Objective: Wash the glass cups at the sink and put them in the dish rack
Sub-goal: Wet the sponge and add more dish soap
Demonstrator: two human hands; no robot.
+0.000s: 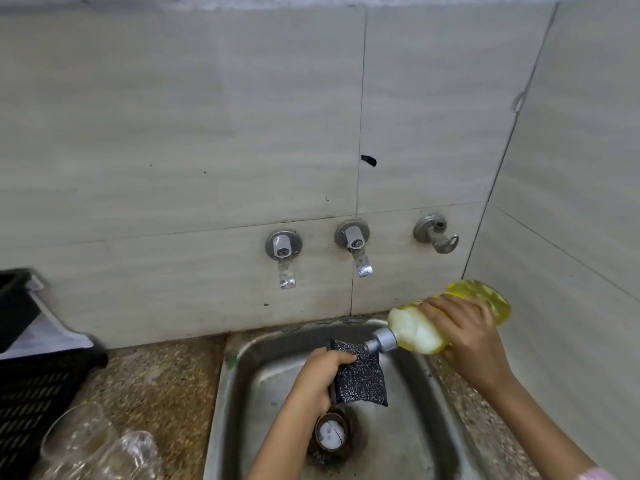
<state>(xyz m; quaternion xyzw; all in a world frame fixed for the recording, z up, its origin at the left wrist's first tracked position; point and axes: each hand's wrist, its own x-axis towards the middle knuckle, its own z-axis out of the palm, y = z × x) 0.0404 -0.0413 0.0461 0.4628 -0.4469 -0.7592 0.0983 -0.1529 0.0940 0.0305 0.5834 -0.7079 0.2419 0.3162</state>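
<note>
- Glass cups (100, 445) crowd the speckled counter just left of the steel sink (426, 441), empty and clear, some overlapping; how many there are is hard to tell.
- Inside the sink, near its front, sits the round drain (330, 434) with dark grime around it.
- Above the drain, the left hand (320, 379) is closed around a dark speckled scrub sponge (362, 377), holding it upright over the basin.
- The right hand (464, 334), over the sink's right rim, grips a yellow dish soap bottle (450, 317) tipped so its grey nozzle (379, 341) touches the sponge's top corner.
- A black dish rack (38, 382) stands on the counter well left of the sink, beyond the cups, with a white tray edge (59, 327) showing along its top.
- On the tiled wall (207, 133) behind the sink hang two metal taps (285, 258) and, to their right, a metal hook (438, 233).
</note>
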